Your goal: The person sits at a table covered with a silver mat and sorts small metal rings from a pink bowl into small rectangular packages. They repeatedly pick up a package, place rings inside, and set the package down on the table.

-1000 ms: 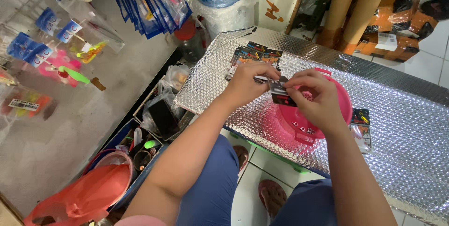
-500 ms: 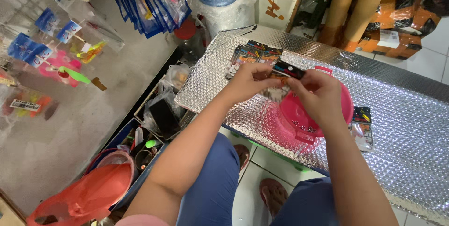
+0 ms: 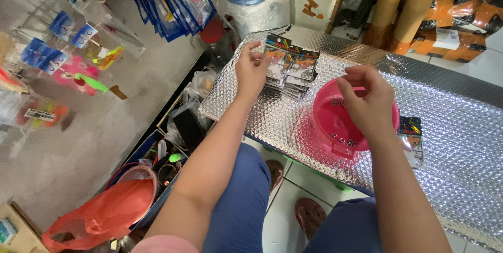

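Left hand: my left hand (image 3: 251, 69) rests fingertips on the top card of the stack of small packets (image 3: 289, 70), at about ten o'clock on the silver bubble mat (image 3: 461, 127); fingers loosely curled, touching rather than gripping.
Right hand: my right hand (image 3: 367, 101) hangs over the pink bowl (image 3: 329, 114) at about one o'clock from my lap, fingers pinched together; whether anything sits between them I cannot tell.
Bowl contents: small metal rings (image 3: 343, 140) lie at the bottom.
Spare packet: a flat packet (image 3: 410, 136) lies at three o'clock, just beside the bowl.
Step, as I judge it: between packets, contents going into the bowl.
Next move calls for: peeling one card off cleanly without toppling the stack.
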